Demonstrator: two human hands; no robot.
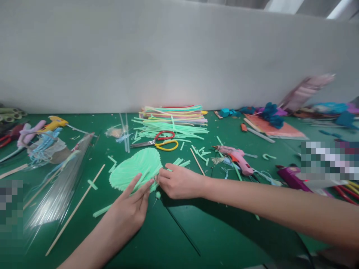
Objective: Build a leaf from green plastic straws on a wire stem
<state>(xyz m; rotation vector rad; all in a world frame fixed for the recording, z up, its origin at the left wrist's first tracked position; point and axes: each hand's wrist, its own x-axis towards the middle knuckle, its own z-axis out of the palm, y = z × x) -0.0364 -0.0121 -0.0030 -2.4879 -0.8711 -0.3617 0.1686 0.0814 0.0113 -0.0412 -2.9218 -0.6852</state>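
Observation:
A mint-green, fan-like leaf (pixel 136 164) made of fuzzy pipe cleaners lies flat on the green table. My left hand (pixel 130 209) rests on its lower right part, fingers stretched out over it. Against the leaf's right edge, my right hand (pixel 181 181) is closed in a pinch; what sits between its fingertips is hidden. Just below the fingertips are a small green fuzzy ball (pixel 158 195) and a thin dark stem (pixel 182 229) running toward the front. Short green pipe cleaner pieces (pixel 181 163) stick out behind my right hand.
Scissors (pixel 165 145) with red and yellow handles lie behind the leaf, before a pile of pipe cleaners (pixel 171 125). A pink glue gun (pixel 238 158) is to the right, a purple one (pixel 293 177) farther out. Wooden stick (pixel 75 209) and clear plastic sleeves (pixel 56 194) lie left.

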